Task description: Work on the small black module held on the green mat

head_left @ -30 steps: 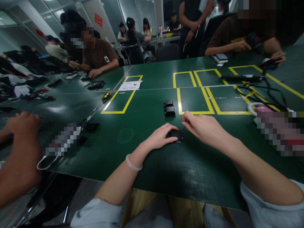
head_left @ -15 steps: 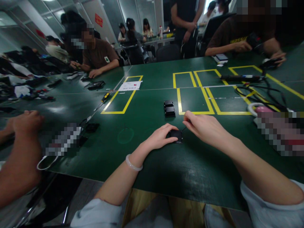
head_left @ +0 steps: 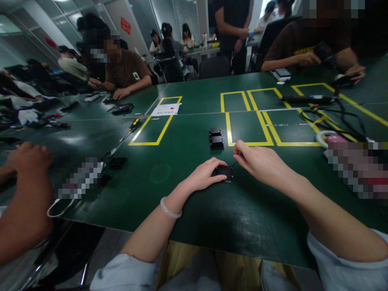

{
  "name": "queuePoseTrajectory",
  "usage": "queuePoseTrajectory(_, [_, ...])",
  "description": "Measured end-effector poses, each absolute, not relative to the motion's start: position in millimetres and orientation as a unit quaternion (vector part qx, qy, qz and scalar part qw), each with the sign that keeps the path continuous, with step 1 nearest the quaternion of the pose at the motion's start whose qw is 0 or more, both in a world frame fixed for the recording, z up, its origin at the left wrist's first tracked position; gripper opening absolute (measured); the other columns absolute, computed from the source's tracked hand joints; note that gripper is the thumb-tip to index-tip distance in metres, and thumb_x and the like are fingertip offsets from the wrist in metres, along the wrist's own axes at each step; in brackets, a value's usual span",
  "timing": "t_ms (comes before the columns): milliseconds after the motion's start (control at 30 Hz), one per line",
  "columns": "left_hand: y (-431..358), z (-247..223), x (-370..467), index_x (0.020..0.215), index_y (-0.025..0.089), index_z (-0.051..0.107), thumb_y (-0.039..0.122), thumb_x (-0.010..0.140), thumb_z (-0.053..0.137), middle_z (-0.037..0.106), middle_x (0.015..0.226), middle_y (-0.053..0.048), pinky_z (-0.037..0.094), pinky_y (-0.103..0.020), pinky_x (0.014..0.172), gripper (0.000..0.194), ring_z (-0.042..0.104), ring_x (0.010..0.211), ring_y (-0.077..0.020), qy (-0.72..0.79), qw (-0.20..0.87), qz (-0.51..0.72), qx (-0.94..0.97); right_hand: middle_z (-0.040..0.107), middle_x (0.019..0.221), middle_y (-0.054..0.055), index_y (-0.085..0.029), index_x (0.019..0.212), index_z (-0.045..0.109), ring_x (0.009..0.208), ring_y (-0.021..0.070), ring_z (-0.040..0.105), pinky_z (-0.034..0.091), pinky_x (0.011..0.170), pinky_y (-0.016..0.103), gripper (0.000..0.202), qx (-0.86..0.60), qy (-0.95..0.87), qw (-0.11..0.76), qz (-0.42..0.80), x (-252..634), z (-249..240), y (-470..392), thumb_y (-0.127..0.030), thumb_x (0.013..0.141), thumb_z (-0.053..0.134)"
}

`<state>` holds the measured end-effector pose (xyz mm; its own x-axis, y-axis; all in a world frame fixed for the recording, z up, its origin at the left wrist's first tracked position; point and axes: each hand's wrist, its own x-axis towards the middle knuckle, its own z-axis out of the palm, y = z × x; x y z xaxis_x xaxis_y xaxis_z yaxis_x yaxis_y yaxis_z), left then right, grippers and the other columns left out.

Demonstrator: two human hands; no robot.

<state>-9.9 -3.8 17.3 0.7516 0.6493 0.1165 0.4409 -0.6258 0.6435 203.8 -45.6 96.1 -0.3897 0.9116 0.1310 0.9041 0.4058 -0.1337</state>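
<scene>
My left hand [head_left: 209, 173] grips a small black rectangular part [head_left: 225, 173] that lies flat on the green table, thumb on the near side and fingers on the far side. My right hand [head_left: 253, 157] is closed in a pinch around a thin dark rod-like tool [head_left: 235, 163]. The tool slants down to the right edge of the black part; its tip is too small to make out. Just beyond my hands sits a black ribbed block [head_left: 216, 138], untouched.
Yellow tape rectangles [head_left: 250, 144] mark the green table [head_left: 194, 218]. A yellow-and-black screwdriver [head_left: 134, 124] and a white paper [head_left: 166, 109] lie to the left. Cables [head_left: 353, 117] and a pink-and-white item [head_left: 336, 139] are on the right. Co-workers sit across and at my left, where a forearm [head_left: 30, 194] rests.
My hands, the black part and the tool look the same. The standing person in the back has shifted slightly, and the co-worker's hand at left has moved a little.
</scene>
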Motion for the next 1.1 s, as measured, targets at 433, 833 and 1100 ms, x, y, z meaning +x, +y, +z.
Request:
queuePoseTrajectory(433, [-3.6,16.7,-10.0,0.122,0.022,0.055,0.04,0.092,0.058,0.058,0.113,-0.007,0.045,-0.036,0.092,0.035,0.057,0.106,-0.0231,0.303,0.3,0.173,0.888,0.066,0.073,0.004,-0.02,0.098,0.05,0.061,0.0196,0.059,0.025,0.051,0.027,0.024,-0.558,-0.826,0.079,-0.003,202.0,97.1,-46.1,-0.036,0.097,0.034])
queuePoseTrajectory(833, [-3.9,17.2,-9.5,0.122,0.023,0.055,0.04,0.092,0.058,0.058,0.113,-0.007,0.045,-0.037,0.094,0.035,0.057,0.106,-0.0237,0.305,0.308,0.176,0.884,0.066,0.076,0.004,-0.02,0.098,0.049,0.062,0.0182,0.058,0.026,0.052,0.027,0.02,-0.549,-0.831,0.09,0.02,201.5,100.0,-48.1,-0.036,0.095,0.037])
queuePoseTrajectory(1100, [-3.8,18.0,-9.6,0.12,0.022,0.055,0.04,0.092,0.058,0.058,0.113,-0.007,0.045,-0.037,0.093,0.034,0.057,0.107,-0.0234,0.302,0.304,0.176,0.886,0.066,0.079,0.004,-0.019,0.104,0.047,0.064,0.0177,0.059,0.027,0.052,0.026,0.017,-0.536,-0.837,0.108,0.022,203.4,95.6,-47.2,-0.028,0.094,0.037])
